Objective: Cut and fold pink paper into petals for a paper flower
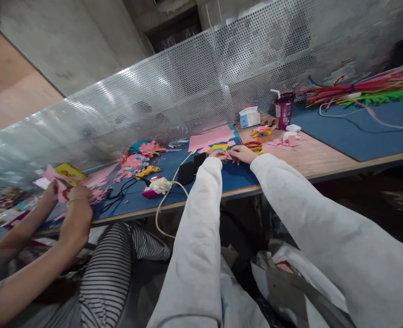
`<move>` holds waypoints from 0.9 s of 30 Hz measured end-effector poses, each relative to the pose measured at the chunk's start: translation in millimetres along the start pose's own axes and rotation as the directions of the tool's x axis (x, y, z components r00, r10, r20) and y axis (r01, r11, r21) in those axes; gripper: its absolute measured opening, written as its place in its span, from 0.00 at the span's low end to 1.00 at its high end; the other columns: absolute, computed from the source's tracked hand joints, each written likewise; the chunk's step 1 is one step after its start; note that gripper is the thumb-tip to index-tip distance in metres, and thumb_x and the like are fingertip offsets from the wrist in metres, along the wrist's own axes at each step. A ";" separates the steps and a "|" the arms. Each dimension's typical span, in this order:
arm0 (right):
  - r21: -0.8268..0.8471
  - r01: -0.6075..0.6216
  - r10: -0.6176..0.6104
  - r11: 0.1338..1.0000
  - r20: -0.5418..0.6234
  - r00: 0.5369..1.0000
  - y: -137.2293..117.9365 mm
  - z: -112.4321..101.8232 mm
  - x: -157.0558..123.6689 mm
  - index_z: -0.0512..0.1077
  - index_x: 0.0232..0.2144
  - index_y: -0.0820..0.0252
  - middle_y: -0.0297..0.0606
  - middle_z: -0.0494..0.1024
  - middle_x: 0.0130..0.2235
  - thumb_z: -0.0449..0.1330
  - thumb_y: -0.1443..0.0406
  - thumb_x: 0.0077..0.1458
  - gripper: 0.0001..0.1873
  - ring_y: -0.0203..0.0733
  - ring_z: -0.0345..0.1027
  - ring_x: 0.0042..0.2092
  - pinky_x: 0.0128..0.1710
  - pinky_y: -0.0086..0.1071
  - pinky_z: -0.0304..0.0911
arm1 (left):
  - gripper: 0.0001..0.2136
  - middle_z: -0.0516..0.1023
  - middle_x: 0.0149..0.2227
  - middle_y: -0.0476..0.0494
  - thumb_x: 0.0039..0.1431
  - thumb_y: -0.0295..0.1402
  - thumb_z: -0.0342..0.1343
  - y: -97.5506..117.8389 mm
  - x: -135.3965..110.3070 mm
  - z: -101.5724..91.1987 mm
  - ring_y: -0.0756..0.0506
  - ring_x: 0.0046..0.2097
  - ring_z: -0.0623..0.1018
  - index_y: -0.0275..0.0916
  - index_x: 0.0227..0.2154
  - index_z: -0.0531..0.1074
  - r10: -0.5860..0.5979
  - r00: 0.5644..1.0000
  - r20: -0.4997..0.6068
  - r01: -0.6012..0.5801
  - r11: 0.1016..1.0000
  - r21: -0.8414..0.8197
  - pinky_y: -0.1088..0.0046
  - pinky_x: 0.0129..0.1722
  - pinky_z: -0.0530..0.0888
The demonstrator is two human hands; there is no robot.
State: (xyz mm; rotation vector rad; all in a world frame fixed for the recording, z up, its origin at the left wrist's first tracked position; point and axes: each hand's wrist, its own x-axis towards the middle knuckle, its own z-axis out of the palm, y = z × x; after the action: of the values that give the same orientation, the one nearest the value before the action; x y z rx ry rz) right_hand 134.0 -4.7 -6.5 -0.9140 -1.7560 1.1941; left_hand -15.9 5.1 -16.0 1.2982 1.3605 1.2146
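Observation:
Both my arms, in white sleeves, reach out over the blue mat [237,175] on the workbench. My left hand [218,154] and my right hand [242,154] meet over the mat with fingers pinched together on a small pink paper piece [228,156] held between them. Red-handled scissors [253,145] lie just behind my right hand. Pink paper sheets [211,137] lie flat beyond my hands, with small yellow and blue scraps beside them.
A co-worker at the left, in striped clothes, handles pink paper [56,180]. Paper flowers [135,161], a yellow tool [148,171], a black phone [186,172], a cable, a tissue box [249,117], a purple cup [284,110] and a pipe-cleaner bundle [361,91] crowd the bench. A perforated metal screen backs it.

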 end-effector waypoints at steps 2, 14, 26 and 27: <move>-0.017 -0.002 0.002 1.000 0.009 1.000 -1.0 0.1 -0.8 0.66 0.23 0.66 0.31 0.67 0.17 0.60 0.69 0.53 0.09 0.30 0.63 0.18 0.14 0.21 0.58 | 0.12 0.70 0.15 0.55 0.39 0.21 0.64 -0.1 0.0 0.7 0.56 0.20 0.69 0.37 0.18 0.64 0.005 1.000 0.002 -0.005 1.000 -0.006 0.76 0.28 0.68; -0.043 -0.017 0.017 0.999 0.002 1.000 -4.5 0.2 -3.3 0.64 0.24 0.65 0.30 0.66 0.18 0.54 0.71 0.57 0.09 0.32 0.63 0.19 0.13 0.21 0.58 | 0.19 0.72 0.22 0.53 0.40 0.28 0.64 -2.1 0.2 -13.6 0.52 0.27 0.73 0.37 0.40 0.71 0.135 0.971 0.196 -0.144 0.989 0.032 0.73 0.34 0.68; 0.030 -0.062 0.062 0.998 -0.018 0.998 -2.5 -0.3 -1.0 0.69 0.27 0.68 0.36 0.72 0.24 0.59 0.76 0.49 0.03 0.32 0.66 0.23 0.14 0.19 0.60 | 0.09 0.77 0.29 0.46 0.46 0.26 0.59 -0.7 -5.8 -15.3 0.50 0.33 0.76 0.35 0.33 0.72 0.141 0.974 0.179 -0.148 0.989 0.024 0.74 0.34 0.69; 0.029 -0.054 0.055 0.998 -0.022 0.998 -2.4 -0.3 -0.9 0.69 0.27 0.68 0.36 0.72 0.23 0.59 0.76 0.49 0.03 0.31 0.66 0.23 0.14 0.19 0.60 | 0.09 0.77 0.29 0.46 0.45 0.26 0.59 -0.9 -5.3 -15.5 0.50 0.32 0.76 0.34 0.32 0.72 0.135 0.976 0.174 -0.140 0.990 0.018 0.75 0.34 0.69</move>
State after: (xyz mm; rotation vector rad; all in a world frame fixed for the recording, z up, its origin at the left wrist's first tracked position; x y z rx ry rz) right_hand 134.4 -6.2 -4.3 -0.9607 -1.7012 1.2357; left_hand -31.0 -1.4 -14.9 1.5032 1.1850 1.1483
